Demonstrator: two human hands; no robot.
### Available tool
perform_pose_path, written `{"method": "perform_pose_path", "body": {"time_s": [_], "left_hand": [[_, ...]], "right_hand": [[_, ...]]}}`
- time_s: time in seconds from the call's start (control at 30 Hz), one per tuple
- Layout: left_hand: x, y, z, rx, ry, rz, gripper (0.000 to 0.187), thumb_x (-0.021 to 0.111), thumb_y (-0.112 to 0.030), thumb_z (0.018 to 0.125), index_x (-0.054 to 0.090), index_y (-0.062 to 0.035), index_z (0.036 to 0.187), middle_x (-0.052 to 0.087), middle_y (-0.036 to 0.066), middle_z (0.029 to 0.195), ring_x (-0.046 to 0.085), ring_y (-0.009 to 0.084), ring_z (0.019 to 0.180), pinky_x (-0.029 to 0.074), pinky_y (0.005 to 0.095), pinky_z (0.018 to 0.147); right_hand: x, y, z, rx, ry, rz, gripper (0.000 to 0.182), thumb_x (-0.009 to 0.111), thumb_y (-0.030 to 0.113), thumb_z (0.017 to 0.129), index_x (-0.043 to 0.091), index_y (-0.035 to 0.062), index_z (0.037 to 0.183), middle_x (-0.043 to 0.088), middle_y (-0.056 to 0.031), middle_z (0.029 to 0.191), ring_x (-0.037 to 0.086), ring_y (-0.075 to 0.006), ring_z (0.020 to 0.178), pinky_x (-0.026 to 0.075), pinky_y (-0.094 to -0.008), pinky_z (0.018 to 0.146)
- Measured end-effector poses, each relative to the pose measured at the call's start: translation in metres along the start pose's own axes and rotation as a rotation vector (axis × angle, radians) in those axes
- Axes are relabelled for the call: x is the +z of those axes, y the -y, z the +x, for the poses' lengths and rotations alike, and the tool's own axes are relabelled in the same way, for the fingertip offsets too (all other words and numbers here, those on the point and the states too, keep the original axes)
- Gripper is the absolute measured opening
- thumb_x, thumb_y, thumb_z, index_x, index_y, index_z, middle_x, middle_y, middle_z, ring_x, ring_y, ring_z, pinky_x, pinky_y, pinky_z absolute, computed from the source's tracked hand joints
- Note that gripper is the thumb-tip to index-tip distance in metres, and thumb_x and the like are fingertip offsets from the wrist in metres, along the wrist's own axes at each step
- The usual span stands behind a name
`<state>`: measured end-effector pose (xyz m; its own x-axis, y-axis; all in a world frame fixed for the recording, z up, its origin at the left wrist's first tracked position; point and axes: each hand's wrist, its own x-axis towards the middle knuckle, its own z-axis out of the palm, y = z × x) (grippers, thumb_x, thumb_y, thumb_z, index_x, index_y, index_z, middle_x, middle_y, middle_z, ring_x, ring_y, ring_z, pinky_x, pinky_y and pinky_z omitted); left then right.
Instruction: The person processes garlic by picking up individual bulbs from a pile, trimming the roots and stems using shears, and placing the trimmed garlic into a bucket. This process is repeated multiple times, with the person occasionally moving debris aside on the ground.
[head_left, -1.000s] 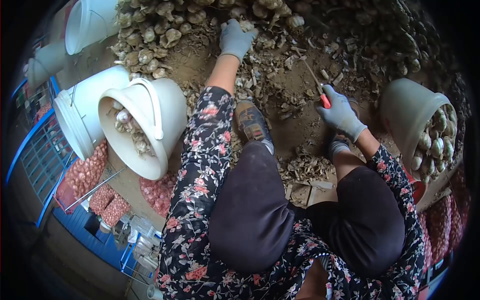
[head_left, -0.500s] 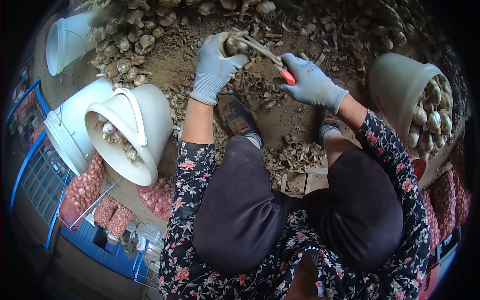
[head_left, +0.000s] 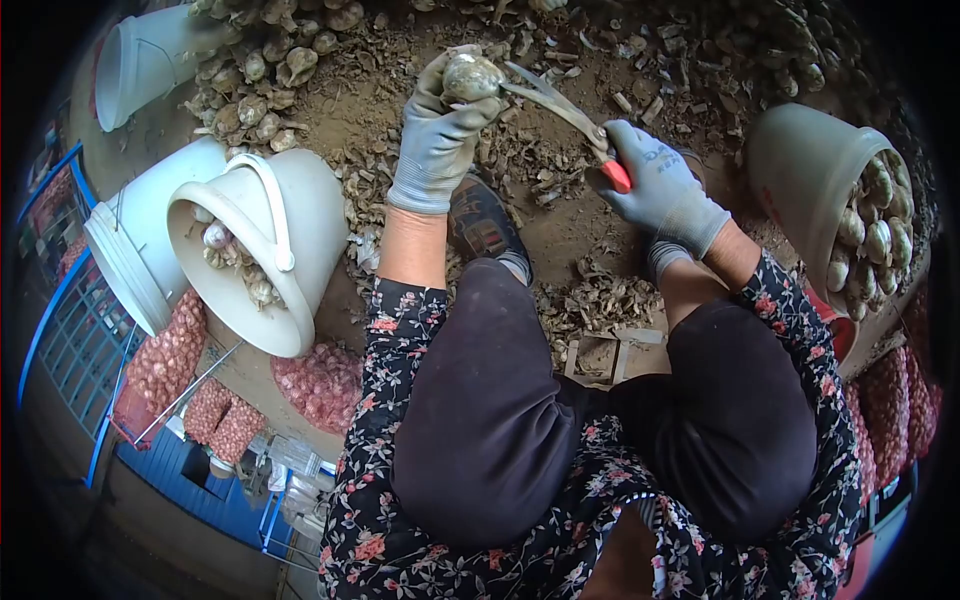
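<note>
A whitish garlic bulb [head_left: 470,78] is held in the gloved fingers of my left hand [head_left: 437,140], at the top centre. My right hand [head_left: 660,185], also in a grey glove, is closed round the red handle of a pair of shears [head_left: 560,110]. Their blades point left and are parted, with the lower one close to the bulb. Whether it touches the bulb I cannot tell. Dry garlic scraps [head_left: 590,300] lie on the soil below my hands.
A tilted white bucket [head_left: 310,215] with a few bulbs lies left, beside other white buckets [head_left: 165,220]. At right a bucket [head_left: 800,160] is full of garlic. Garlic heaps [head_left: 265,105] line the top. Net sacks [head_left: 318,385] stand lower left, others [head_left: 885,400] lower right.
The bulb is turned and shows more clearly in my left hand, which has shifted slightly right. My right hand has moved right and down with the shears, whose blades now show parted.
</note>
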<state>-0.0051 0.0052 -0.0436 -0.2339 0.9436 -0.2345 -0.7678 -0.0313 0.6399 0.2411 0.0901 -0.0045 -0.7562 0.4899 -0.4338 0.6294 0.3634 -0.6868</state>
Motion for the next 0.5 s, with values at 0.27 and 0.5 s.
{"method": "perform_pose_path", "body": {"time_s": [0.27,0.5], "left_hand": [[0.05,-0.027,-0.002,-0.175,-0.068,1.095,0.057,0.066,0.002,0.068,0.049,0.0022,0.122,0.06,0.006,0.1,0.06,0.0093,0.08,0.051,0.0214,0.067],[0.053,-0.02,-0.008,-0.151,-0.094,0.834,0.055,0.069,-0.001,0.067,0.05,0.0015,0.118,0.06,0.006,0.099,0.06,0.0109,0.084,0.052,0.0241,0.071]], "right_hand": [[-0.009,0.02,0.009,-0.088,-0.094,-0.353,0.038,0.061,0.03,0.082,0.043,0.0055,0.105,0.057,-0.0168,0.09,0.06,-0.0341,0.086,0.048,-0.0435,0.075],[-0.009,0.02,0.006,-0.122,-0.169,-0.351,0.041,0.061,0.032,0.082,0.043,0.0052,0.107,0.058,-0.0158,0.092,0.061,-0.0346,0.088,0.046,-0.0451,0.082]]}}
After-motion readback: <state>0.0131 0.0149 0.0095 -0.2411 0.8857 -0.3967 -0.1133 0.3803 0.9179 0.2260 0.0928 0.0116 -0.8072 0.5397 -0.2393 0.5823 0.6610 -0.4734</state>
